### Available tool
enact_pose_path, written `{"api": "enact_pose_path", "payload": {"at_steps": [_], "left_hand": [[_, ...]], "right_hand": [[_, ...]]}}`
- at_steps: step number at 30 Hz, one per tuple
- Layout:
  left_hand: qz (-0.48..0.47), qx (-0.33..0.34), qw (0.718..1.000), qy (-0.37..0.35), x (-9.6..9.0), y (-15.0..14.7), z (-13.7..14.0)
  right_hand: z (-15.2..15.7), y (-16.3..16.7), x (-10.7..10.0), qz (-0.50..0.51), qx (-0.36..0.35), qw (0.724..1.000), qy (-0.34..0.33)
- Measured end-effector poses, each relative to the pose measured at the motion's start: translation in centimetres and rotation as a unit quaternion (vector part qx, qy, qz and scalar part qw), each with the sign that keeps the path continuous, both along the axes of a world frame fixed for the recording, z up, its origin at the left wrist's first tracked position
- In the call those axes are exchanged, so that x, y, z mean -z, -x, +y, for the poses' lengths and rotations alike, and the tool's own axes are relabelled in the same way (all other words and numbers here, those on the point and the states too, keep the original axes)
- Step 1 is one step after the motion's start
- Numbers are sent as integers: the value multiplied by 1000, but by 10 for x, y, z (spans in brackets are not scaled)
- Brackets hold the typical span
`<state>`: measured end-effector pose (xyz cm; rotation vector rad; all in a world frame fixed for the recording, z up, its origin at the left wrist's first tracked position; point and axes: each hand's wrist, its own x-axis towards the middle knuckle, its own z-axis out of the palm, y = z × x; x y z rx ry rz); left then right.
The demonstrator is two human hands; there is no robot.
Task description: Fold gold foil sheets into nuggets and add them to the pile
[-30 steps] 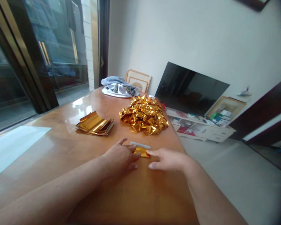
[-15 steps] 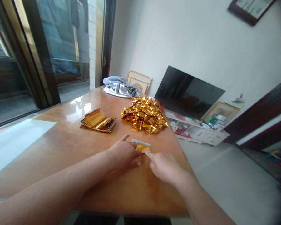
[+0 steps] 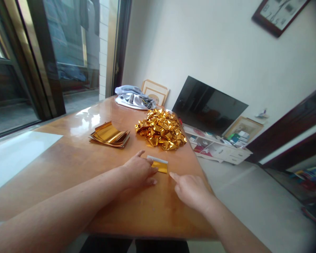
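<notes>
Gold paper (image 3: 161,167): it lies flat on the tabletop (image 3: 131,218), between the two hands, with a whitish strip (image 3: 158,160) along its far edge.
Left hand (image 3: 139,171): the grip is spread, and its fingers rest over the left part of the gold paper.
Right hand (image 3: 191,189): the index finger points out, near the right edge of the gold paper; the other fingers are folded under, and I cannot tell whether this grip is pressed together.
Gold stack (image 3: 109,135): it lies beyond the left hand, its upper sheets curved.
Shiny pile (image 3: 162,130): folded gold pieces, heaped beyond the gold paper.
Cloth bundle (image 3: 133,98): it sits behind the shiny pile.
</notes>
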<state>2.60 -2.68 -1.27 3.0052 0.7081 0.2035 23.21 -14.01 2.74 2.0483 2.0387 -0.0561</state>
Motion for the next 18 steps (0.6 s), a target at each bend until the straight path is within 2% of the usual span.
{"api": "enact_pose_path", "payload": {"at_steps": [3, 6, 8, 10, 13, 18], "left_hand": [[-5, -2, 1000, -2, -1, 0, -1], [-7, -2, 1000, -2, -1, 0, -1], [-5, -1, 1000, -3, -1, 1, -1], [-4, 1, 1000, -2, 0, 1, -1], [-6, 3, 1000, 6, -1, 1, -1], [-12, 0, 999, 49, -4, 8, 3]], "right_hand": [[16, 0, -3, 114, 1, 991, -65], [44, 5, 4, 239, 17, 965, -111], [62, 10, 12, 292, 65, 950, -86], [75, 13, 19, 328, 120, 936, -27], [82, 17, 25, 342, 130, 930, 30], [85, 15, 27, 340, 125, 929, 76]]}}
